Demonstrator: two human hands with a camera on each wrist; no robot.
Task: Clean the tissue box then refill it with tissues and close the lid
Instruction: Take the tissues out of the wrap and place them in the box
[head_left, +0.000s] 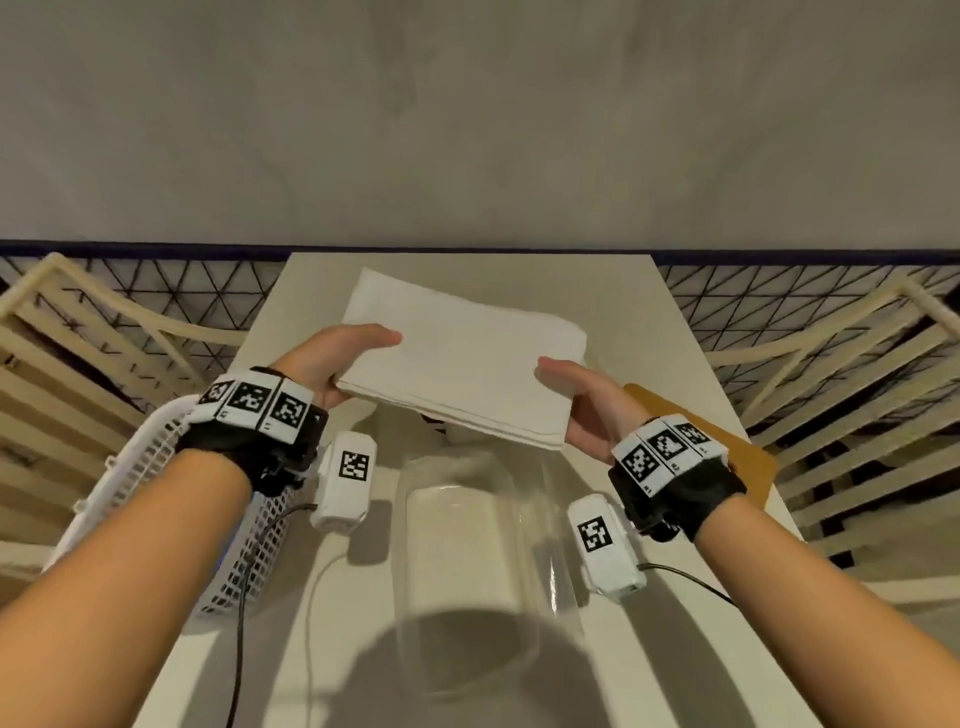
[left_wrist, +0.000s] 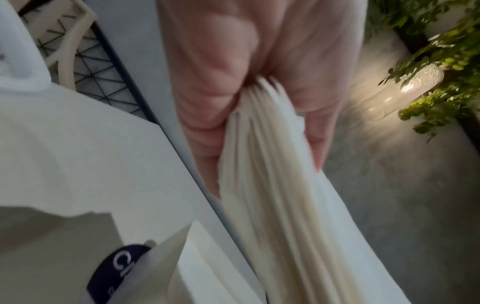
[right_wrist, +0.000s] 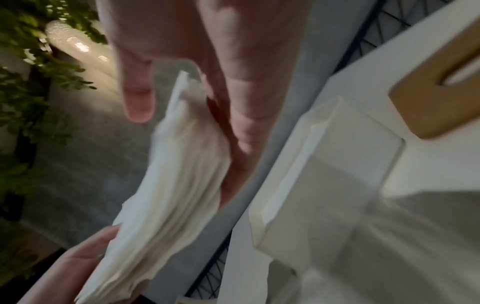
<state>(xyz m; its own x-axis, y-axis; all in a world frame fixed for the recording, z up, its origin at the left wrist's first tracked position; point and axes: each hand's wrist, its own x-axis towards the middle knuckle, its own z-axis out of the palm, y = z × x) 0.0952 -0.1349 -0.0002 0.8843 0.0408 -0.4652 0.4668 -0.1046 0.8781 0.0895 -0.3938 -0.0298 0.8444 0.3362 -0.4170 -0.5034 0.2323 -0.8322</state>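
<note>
A narrow white table (head_left: 670, 322) butts against a grey plaster wall (head_left: 467, 114). Either side of it lie cream wooden slats (head_left: 841, 384) over a black triangular-patterned mesh (head_left: 779, 291). The wrist views show green foliage (left_wrist: 441, 61) around a glowing textured glass lamp (left_wrist: 405, 90) on the grey surface.

The white table (head_left: 670, 332) bears a clear tissue box (head_left: 467, 561), a wooden lid (head_left: 748, 457) and a white basket (head_left: 156, 457).

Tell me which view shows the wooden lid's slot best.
The right wrist view: the tan wooden lid lies close on the white table, its slot plain. The head view shows only its corner behind the right hand. The left wrist view shows none.
</note>
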